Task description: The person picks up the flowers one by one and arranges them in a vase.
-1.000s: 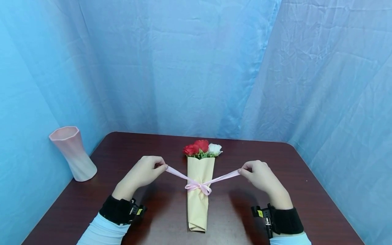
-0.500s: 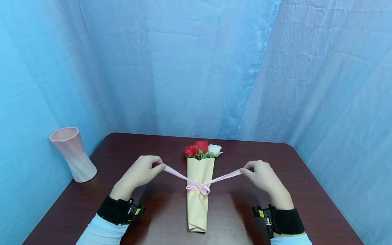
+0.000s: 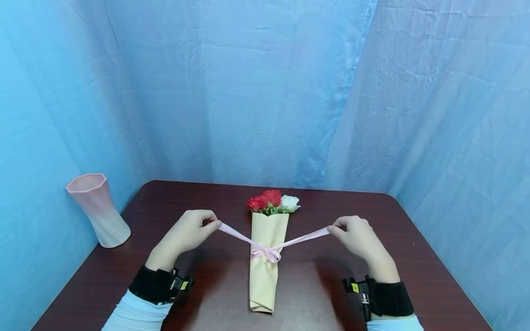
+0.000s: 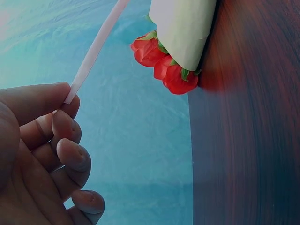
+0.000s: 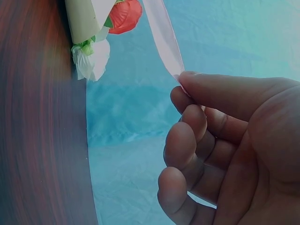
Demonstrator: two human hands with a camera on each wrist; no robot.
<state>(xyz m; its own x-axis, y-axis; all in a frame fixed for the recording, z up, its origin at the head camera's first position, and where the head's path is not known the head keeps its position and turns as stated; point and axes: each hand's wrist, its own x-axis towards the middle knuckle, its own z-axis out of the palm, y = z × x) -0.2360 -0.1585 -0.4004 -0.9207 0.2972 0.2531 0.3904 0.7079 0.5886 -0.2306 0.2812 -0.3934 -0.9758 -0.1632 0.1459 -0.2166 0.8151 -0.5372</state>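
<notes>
A bouquet wrapped in cream paper (image 3: 265, 280) lies on the table, with red roses (image 3: 265, 199) and a white rose (image 3: 290, 202) at its far end. Around its middle runs a pink ribbon (image 3: 271, 254) tied in a bow with small loops. My left hand (image 3: 188, 234) pinches one ribbon tail between thumb and forefinger, left of the bouquet. On the other side my right hand (image 3: 359, 239) pinches the second tail the same way. Both tails rise taut from the knot. The left wrist view shows the ribbon end (image 4: 70, 98) just at the fingertips.
A pink and white vase (image 3: 99, 211) stands at the table's left edge. The dark wooden table (image 3: 331, 202) has blue curtains (image 3: 265, 92) behind it and on both sides.
Both hands have drawn slightly apart, left hand to the left and right hand to the right. The bow's loops have become smaller, and the bouquet has shifted a little left.
</notes>
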